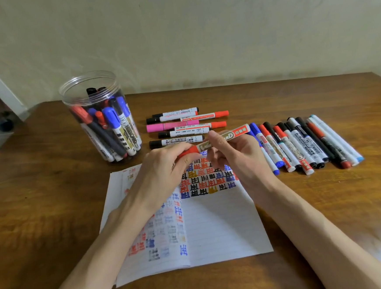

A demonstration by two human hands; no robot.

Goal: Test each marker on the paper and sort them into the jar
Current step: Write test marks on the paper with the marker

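Fingers of the left hand curl round the cap end of a red marker, and the right hand pinches its barrel, holding it slanted just above the paper. Many coloured test marks cover the sheet and the jar at the left is well filled, so the task looks past halfway. A long row of markers at the right and a smaller group behind appear unsorted. A brown wooden table meets a pale wall.

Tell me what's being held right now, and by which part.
A red marker: the left grip holds its cap end, the right grip its barrel.
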